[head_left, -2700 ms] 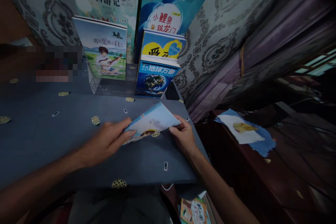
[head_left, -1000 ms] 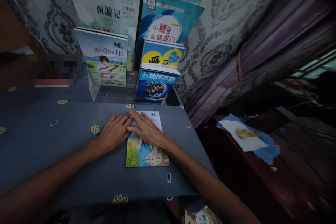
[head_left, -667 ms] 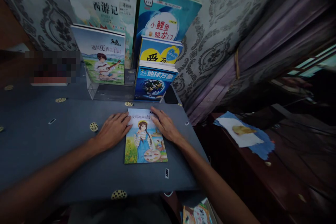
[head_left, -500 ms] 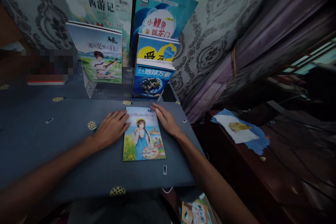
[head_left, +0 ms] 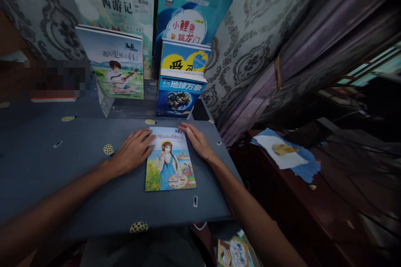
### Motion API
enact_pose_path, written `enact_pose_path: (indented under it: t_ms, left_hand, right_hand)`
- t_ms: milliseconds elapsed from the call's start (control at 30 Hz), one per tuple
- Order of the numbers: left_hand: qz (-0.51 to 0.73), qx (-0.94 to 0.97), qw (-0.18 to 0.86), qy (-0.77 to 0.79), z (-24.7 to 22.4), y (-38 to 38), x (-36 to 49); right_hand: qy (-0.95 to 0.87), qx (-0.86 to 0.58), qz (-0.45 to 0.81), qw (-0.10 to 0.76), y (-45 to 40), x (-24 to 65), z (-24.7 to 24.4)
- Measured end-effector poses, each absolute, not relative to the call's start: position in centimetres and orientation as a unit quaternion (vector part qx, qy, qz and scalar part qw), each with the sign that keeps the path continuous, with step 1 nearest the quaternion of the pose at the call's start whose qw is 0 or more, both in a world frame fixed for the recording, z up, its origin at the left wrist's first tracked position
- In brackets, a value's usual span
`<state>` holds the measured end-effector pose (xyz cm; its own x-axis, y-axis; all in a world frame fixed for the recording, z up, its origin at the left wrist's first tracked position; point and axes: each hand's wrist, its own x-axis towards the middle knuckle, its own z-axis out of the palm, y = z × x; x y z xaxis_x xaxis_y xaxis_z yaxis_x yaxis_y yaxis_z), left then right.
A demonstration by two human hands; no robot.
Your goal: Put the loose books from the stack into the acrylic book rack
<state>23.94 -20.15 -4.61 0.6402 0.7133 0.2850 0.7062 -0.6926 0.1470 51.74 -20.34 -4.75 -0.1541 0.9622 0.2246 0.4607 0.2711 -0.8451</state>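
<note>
A thin book [head_left: 171, 164] with a girl in a yellow hat on its cover lies flat on the grey-blue table cloth [head_left: 81, 167]. My left hand [head_left: 133, 150] rests flat at its upper left edge, fingertips touching the cover, fingers stretched out. At the upper right corner lies my right hand [head_left: 196, 139], its fingers extended and touching the book's edge. Neither hand is wrapped round anything. Behind the book, a clear stand [head_left: 131, 108] holds upright books, among them one with a guitar player [head_left: 120, 69] and one with a globe [head_left: 178, 98].
A dark phone-like object [head_left: 200, 109] lies right of the stand. At the far left is a blurred red-edged book [head_left: 54, 99]. A patterned curtain [head_left: 250, 50] hangs behind. Blue cloth with white paper [head_left: 282, 154] lies on a dark red surface at right. More books [head_left: 234, 252] sit below the table.
The whole view has shifted slightly, with the stand and book appearing a little further left. My hands stay at the book's upper edges.
</note>
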Motion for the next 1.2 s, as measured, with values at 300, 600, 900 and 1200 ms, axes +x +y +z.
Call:
enact_pose_path:
  t_ms: [300, 600, 900, 1200]
  left_hand:
    - [0.146, 0.948, 0.017, 0.283, -4.1, -19.9, 28.1]
    - [0.136, 0.975, 0.113, 0.135, -3.3, -25.1, 31.1]
    - [0.112, 0.981, 0.127, 0.093, -3.2, -27.0, 29.6]
    - [0.077, 0.985, 0.099, 0.122, -3.4, -27.0, 28.9]
  right_hand:
    - [-0.686, -0.515, 0.314, 0.406, -20.2, 51.7, -5.1]
    - [-0.688, -0.505, 0.317, 0.414, -20.4, 51.7, -5.0]
    - [-0.7, -0.509, 0.297, 0.403, -20.5, 51.4, -5.2]
    - [-0.721, -0.513, 0.272, 0.379, -21.0, 51.1, -4.7]
